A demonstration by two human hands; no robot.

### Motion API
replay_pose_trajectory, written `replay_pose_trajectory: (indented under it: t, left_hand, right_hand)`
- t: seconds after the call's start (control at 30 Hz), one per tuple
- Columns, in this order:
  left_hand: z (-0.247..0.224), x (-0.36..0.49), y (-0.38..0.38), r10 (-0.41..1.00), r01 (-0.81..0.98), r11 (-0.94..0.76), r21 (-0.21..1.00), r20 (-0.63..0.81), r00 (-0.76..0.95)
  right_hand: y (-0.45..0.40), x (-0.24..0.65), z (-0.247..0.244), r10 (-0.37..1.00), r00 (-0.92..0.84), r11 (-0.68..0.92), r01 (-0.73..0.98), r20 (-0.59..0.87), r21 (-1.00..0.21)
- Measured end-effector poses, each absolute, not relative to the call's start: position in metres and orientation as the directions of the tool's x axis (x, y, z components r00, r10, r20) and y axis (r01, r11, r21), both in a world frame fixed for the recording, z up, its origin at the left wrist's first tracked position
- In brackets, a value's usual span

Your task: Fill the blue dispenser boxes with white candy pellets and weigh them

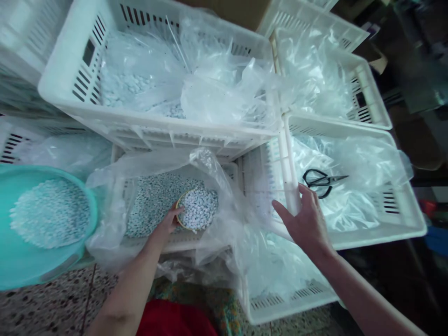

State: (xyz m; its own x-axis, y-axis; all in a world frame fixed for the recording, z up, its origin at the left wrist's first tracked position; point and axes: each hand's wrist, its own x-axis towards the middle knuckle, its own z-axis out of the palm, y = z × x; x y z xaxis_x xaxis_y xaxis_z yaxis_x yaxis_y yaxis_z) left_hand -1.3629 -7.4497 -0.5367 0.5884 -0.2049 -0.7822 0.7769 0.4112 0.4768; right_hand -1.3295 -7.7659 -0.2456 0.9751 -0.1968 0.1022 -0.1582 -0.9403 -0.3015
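Note:
Small pale pellets (150, 200) lie in a plastic-lined crate at the centre. Above them, my left hand (174, 218) grips the left rim of a round bowl (199, 209) heaped with the same kind of pellets. My right hand (308, 219) is on the near-left rim of a white crate (378, 240) at the right, thumb and fingers apart on either side of the rim. Black-handled scissors (324, 179) rest on clear plastic in that crate, just beyond my right fingertips.
A turquoise basin (91, 205) with pellets stands at the left. A large white crate (168, 123) holding pellets and plastic bags is at the back. More crates stand at upper right and lower centre. Speckled floor (66, 303) shows at lower left.

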Motion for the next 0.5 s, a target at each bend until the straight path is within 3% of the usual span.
replay_pose_trajectory:
  t: [0.27,0.5]
  left_hand:
    - [-0.509,-1.378,-7.441,-0.154,0.749,0.442,0.493,-0.781,0.605]
    - [-0.435,-1.413,-7.425,-0.071,0.645,0.596,0.478,-0.769,0.636]
  right_hand:
    - [-7.767,-1.333,-0.243,-0.194,0.975,-0.943,-0.156,0.106,-0.293]
    - [-7.765,-1.341,-0.236,-0.168,0.976,-0.951,-0.125,0.135,-0.282]
